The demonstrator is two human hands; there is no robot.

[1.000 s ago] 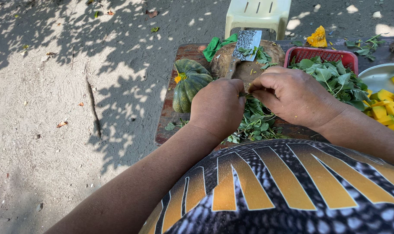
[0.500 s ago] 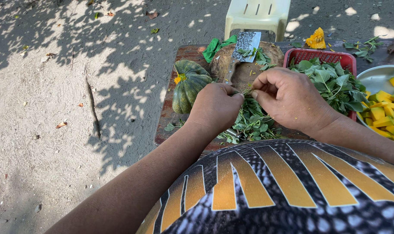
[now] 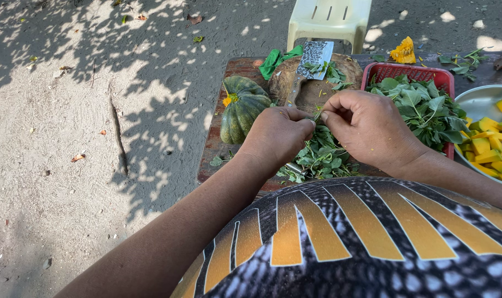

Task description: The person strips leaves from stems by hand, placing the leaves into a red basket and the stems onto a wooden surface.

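My left hand (image 3: 276,138) and my right hand (image 3: 367,127) meet over a pile of green leafy stems (image 3: 322,157) on a low wooden table (image 3: 215,146). Both pinch a thin leafy sprig (image 3: 316,117) between fingertips. A red plastic basket (image 3: 408,70) full of picked green leaves sits just right of my right hand. Behind the hands lies a round wooden chopping block (image 3: 311,83) with a cleaver (image 3: 311,58) resting on it.
A green pumpkin half (image 3: 241,107) lies left of the block. A metal bowl (image 3: 480,99) of yellow pumpkin cubes stands at the right edge. A green cloth (image 3: 276,58), a pale plastic stool (image 3: 328,19) and a pumpkin scrap (image 3: 404,48) lie beyond. Sandy ground spreads left.
Both hands have shifted slightly back and up over the pile, still pinching the sprig together. The fingers of the right hand have curled a little more.
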